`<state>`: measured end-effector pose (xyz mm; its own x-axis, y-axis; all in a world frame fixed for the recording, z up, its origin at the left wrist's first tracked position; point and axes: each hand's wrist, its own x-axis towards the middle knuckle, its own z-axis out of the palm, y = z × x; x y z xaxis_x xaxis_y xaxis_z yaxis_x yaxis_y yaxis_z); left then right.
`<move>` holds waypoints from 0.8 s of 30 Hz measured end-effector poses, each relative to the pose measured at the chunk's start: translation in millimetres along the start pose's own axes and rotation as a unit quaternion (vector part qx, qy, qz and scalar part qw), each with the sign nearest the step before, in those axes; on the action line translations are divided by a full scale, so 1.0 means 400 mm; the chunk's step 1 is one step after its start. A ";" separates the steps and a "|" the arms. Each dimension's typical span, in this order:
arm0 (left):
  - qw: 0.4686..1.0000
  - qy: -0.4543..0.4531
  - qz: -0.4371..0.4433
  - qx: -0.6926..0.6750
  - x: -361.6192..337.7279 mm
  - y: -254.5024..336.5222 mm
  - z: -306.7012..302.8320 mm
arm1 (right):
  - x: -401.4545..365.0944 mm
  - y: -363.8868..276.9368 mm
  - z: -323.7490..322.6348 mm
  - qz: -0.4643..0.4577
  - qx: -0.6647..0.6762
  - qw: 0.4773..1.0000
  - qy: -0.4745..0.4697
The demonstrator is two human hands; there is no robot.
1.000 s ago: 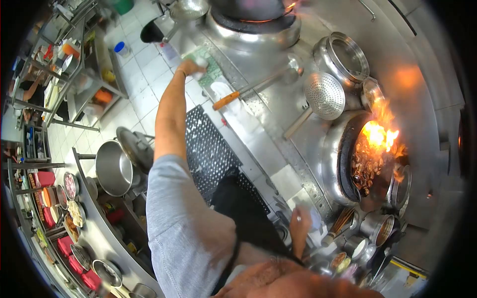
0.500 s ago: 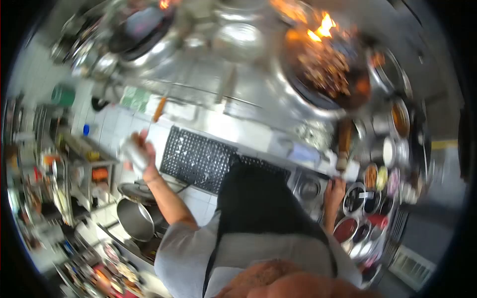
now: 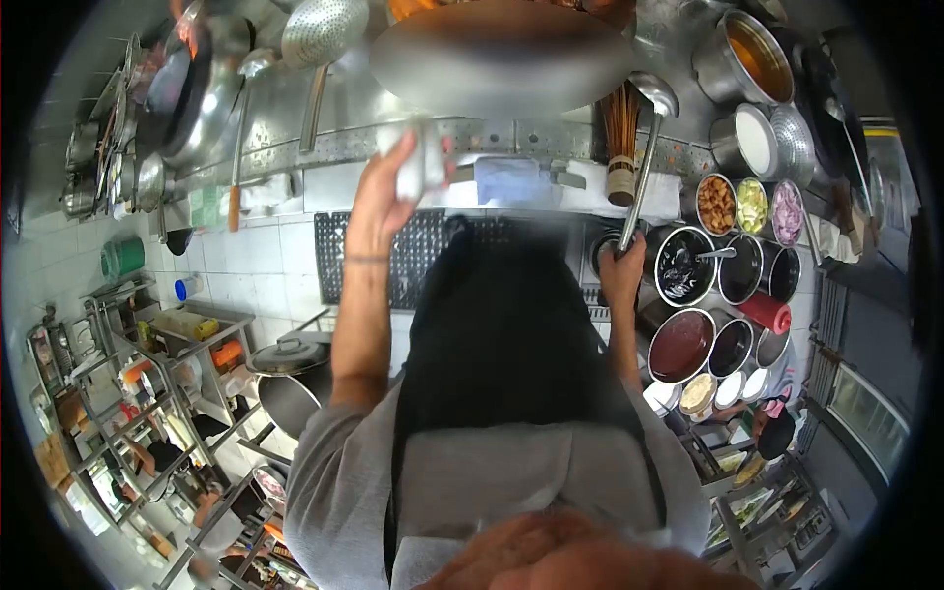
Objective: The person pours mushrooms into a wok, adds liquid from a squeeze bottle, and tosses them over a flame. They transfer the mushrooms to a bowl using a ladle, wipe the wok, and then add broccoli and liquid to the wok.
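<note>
My left hand [image 3: 382, 192] is raised at the counter's edge, fingers closed around a folded white cloth [image 3: 418, 162] that is smeared by motion. Just beyond it is a large wok [image 3: 501, 64], its front blurred and most of its inside out of sight. My right hand [image 3: 621, 267] grips the lower end of a long-handled metal ladle [image 3: 644, 177]. The ladle's bowl points away from me, beside the wok's right side. A bamboo wok brush [image 3: 620, 147] stands left of the ladle handle.
A perforated skimmer [image 3: 323, 34] lies left of the wok. To the right stand a pot of orange liquid [image 3: 757, 59], a tub of dark sauce [image 3: 685, 265], a tub of reddish sauce [image 3: 681, 344] and several small containers. A lidded pot [image 3: 290, 359] is at lower left.
My left hand has moved right and forward to the wok, with the white cloth in it. My right hand now holds the ladle. The view has shifted, and the flaming food in the wok no longer shows.
</note>
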<state>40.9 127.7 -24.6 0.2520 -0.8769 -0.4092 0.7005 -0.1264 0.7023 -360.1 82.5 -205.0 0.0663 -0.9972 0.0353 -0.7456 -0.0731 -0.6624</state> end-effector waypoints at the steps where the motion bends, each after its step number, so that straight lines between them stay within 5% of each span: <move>1: 1.000 0.008 -0.009 0.006 0.055 0.009 0.011 | 0.017 -0.033 -0.007 0.041 0.067 0.997 -0.005; 6: 0.998 -0.033 -0.049 -0.029 0.306 0.061 0.029 | 0.050 -0.115 -0.074 0.203 0.179 0.961 -0.053; 11: 0.997 -0.004 -0.071 0.023 0.448 0.066 0.111 | -0.053 -0.129 -0.105 0.136 0.155 0.978 0.043; 13: 0.996 -0.012 -0.092 -0.002 0.466 0.062 0.104 | -0.034 -0.147 -0.146 0.106 0.123 0.987 0.002; 17: 0.953 0.024 -0.266 -0.142 0.531 0.102 0.092 | 0.082 -0.374 -0.303 -0.054 -0.021 0.997 0.048; 19: 0.959 0.023 -0.251 -0.131 0.526 0.093 0.105 | 0.124 -0.467 -0.377 -0.132 -0.066 0.988 0.031; 22: 0.950 -0.012 -0.269 -0.157 0.538 0.094 0.094 | 0.152 -0.612 -0.419 -0.094 -0.267 0.958 -0.049; 24: 0.931 -0.036 -0.307 -0.193 0.600 0.070 0.068 | 0.209 -0.633 -0.361 -0.125 -0.288 0.947 -0.060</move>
<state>102.8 -99.1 -87.2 -0.3116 -0.7250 -0.6143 0.8890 -0.4508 0.0810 -261.5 15.3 73.7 0.3387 -0.9405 0.0283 -0.9323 -0.3396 -0.1247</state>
